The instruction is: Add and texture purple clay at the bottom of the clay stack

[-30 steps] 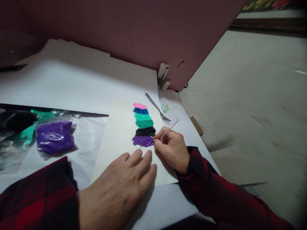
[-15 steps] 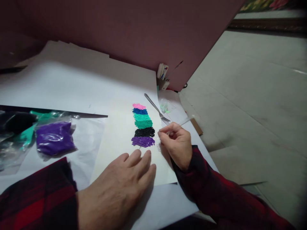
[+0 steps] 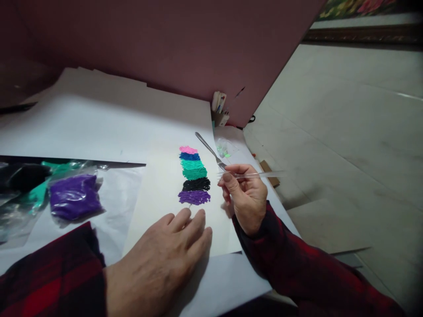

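Observation:
My right hand (image 3: 246,193) pinches a thin clear plastic stick (image 3: 261,175), held level and lifted off the paper, to the right of a stack of coloured textured bands (image 3: 193,175): pink, blue, teal, black and purple from far to near. The bands lie on a cream sheet (image 3: 158,198). My left hand (image 3: 161,259) lies flat, palm down, on the near edge of that sheet, its fingertips just short of the purple band. It holds nothing.
A metal fork (image 3: 210,151) lies just beyond the bands. Clear bags of purple material (image 3: 74,196), teal and black sit at the left. Large white sheets (image 3: 99,123) cover the table, a maroon board (image 3: 165,39) stands behind, and the table's right edge drops to a pale floor (image 3: 346,132).
My right hand has lifted away from the purple band, moved right and turned the clear stick from slanted to level. My left hand has stayed flat on the sheet.

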Available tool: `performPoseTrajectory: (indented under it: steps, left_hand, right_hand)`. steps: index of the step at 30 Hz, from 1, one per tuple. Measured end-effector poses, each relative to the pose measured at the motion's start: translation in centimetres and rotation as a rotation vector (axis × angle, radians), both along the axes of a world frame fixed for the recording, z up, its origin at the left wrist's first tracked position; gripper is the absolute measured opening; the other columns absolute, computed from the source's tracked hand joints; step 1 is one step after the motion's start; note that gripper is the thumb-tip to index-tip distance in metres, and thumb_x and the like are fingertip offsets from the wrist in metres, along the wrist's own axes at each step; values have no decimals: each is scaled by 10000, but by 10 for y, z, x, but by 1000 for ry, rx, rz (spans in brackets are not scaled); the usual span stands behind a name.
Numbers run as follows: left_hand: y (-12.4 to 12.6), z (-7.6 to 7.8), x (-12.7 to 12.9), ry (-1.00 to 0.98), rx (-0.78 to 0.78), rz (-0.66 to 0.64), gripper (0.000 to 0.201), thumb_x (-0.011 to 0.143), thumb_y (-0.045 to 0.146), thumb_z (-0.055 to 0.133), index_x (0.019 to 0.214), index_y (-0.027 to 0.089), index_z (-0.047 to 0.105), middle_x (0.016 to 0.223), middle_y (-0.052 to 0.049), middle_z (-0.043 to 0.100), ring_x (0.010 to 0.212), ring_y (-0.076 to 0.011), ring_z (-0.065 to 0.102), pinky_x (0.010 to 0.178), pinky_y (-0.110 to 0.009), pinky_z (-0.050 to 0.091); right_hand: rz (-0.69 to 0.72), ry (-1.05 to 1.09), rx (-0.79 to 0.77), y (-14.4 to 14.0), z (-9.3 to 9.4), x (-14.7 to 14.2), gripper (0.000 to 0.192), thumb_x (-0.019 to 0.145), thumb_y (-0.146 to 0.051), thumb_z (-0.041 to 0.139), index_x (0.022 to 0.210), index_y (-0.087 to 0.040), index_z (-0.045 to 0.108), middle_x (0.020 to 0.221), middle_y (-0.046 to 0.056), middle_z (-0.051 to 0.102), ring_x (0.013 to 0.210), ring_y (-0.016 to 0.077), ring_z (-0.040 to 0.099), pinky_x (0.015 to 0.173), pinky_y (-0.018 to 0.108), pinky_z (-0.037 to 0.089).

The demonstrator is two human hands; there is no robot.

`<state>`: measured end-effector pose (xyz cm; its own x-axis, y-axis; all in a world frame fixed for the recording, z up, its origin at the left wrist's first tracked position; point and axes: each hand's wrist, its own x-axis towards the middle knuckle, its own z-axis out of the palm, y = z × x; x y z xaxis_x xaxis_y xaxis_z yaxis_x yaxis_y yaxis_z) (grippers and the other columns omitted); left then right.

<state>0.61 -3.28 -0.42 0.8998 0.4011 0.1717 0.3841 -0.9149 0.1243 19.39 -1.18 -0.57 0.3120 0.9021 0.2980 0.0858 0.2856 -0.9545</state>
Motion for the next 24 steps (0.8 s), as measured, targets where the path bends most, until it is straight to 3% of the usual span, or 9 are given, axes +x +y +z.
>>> performPoseTrajectory:
  steps: [4, 8, 13, 17, 18, 22, 24]
  left_hand:
    - [-1, 3, 1, -77, -18, 1, 224, 841, 83, 452, 1007, 141, 591, 1044, -127, 595, 860, -238, 525, 735, -382, 481]
    - [-4, 4, -1, -398, -89, 122, 230, 893, 62, 392, 740, 158, 535, 754, -52, 553, 676, -171, 490, 579, -290, 421]
    - [-7, 4, -8, -702, -148, 312, 56, 900, 153, 494, 853, 184, 497, 760, -6, 543, 672, -127, 520, 592, -243, 426]
    - [-10, 6, -10, -691, -15, 175, 153, 881, 258, 565, 1003, 184, 512, 734, 1, 575, 646, -142, 541, 563, -249, 442]
    - [-11, 6, -8, -675, 4, 182, 104, 902, 243, 532, 991, 192, 524, 667, 21, 553, 575, -135, 508, 528, -254, 417]
    - [-19, 5, -2, -655, 96, 33, 184, 937, 99, 403, 984, 178, 561, 565, 42, 539, 498, -118, 481, 519, -258, 399]
    - [-24, 4, -1, -639, 62, 98, 216, 939, 108, 382, 915, 195, 578, 586, 35, 570, 522, -121, 516, 549, -260, 422]
  right_hand:
    - [54, -37, 2, 0, -3, 1, 194, 851, -349, 633, 972, -200, 608, 640, -31, 571, 456, 56, 464, 338, 148, 357]
    - [75, -170, 85, 0, -6, 3, 218, 916, -329, 541, 1053, -208, 659, 722, 5, 584, 522, 69, 486, 371, 167, 364]
    - [139, -436, 402, -6, -2, 7, 214, 934, -161, 462, 980, -178, 671, 890, 61, 641, 684, 108, 590, 529, 228, 487]
    - [455, -873, 596, -14, 5, 6, 180, 904, -173, 504, 991, -105, 647, 857, 98, 675, 756, 144, 625, 623, 251, 520]
    - [455, -941, 655, -16, 7, 6, 178, 909, -163, 490, 946, -102, 653, 807, 88, 668, 714, 137, 613, 593, 240, 503]
    - [598, -1161, 614, -19, 12, 2, 250, 939, -163, 418, 874, -134, 657, 676, 27, 624, 607, 118, 558, 518, 226, 437]
    - [651, -1169, 609, -19, 12, 2, 266, 932, -162, 410, 849, -131, 660, 632, 20, 602, 573, 121, 536, 494, 235, 413]
